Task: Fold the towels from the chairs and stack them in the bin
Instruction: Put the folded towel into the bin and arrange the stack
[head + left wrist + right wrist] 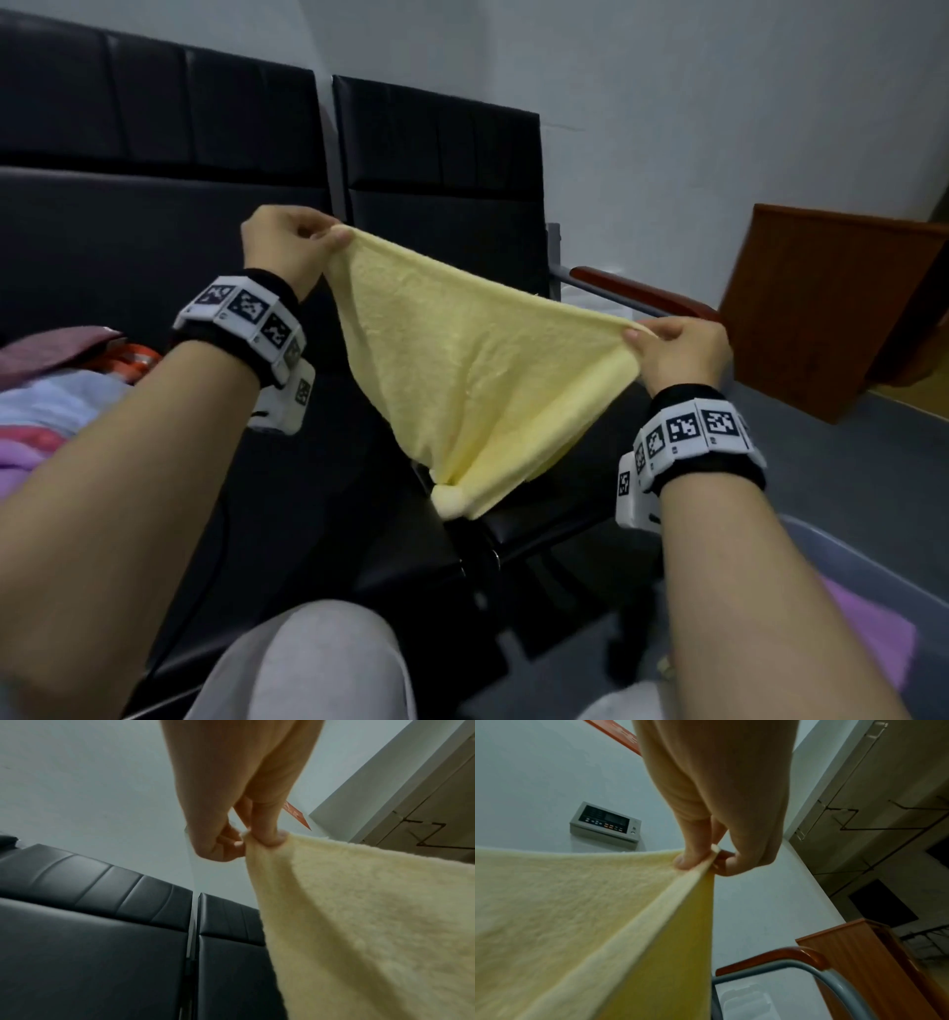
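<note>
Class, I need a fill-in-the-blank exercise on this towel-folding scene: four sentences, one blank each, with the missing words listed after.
1. The towel held up is ____ in colour.
2. The left hand ____ one corner of it between thumb and fingers.
3. The right hand holds another ____ of it.
4. The chairs behind have ____ padding.

Missing words: yellow; pinches; corner; black

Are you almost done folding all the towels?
Not yet. A purple towel already lies in the bin, so some looks done. Right now the left hand and right hand each pinch a corner of the yellow towel, stretched out above the black chair, not folded yet. More towels sit heaped at the left, still waiting.
</note>
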`<state>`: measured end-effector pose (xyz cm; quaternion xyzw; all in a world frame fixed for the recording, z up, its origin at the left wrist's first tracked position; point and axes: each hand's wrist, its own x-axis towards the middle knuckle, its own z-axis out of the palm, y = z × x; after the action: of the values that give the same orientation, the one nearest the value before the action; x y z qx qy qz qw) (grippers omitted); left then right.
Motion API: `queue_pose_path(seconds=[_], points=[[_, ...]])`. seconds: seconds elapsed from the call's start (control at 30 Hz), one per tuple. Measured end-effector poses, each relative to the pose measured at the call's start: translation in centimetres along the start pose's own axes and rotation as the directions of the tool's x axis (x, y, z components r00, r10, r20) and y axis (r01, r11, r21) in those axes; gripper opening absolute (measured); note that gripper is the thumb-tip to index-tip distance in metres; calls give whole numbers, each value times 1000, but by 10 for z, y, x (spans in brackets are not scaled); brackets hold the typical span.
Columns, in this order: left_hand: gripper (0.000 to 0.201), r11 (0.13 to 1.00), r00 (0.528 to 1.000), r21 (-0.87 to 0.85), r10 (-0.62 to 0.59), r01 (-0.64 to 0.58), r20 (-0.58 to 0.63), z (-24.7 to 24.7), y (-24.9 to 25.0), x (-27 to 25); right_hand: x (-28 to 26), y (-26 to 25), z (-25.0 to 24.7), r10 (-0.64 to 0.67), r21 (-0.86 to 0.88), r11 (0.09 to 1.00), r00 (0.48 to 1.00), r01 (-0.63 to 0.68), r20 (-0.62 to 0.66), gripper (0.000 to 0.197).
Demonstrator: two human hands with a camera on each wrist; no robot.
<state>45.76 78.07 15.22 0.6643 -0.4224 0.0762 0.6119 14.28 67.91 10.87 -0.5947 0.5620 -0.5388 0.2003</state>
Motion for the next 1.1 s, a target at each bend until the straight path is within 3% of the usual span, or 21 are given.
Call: queue_pose_path(seconds=[0.4, 0.8, 1.1], points=[[17, 998, 991, -52, 22, -29, -129, -42, 65, 37, 23, -85, -33, -141, 60, 988, 988, 145, -63, 23], [20, 998, 988, -61, -6, -4, -154, -59, 66, 34, 9, -96, -46, -88, 127, 988, 995, 93, -39, 23], [24, 995, 986, -89, -56, 43, -155, -80, 71, 25, -1, -99, -56, -152, 97, 983, 987, 155, -45, 26]])
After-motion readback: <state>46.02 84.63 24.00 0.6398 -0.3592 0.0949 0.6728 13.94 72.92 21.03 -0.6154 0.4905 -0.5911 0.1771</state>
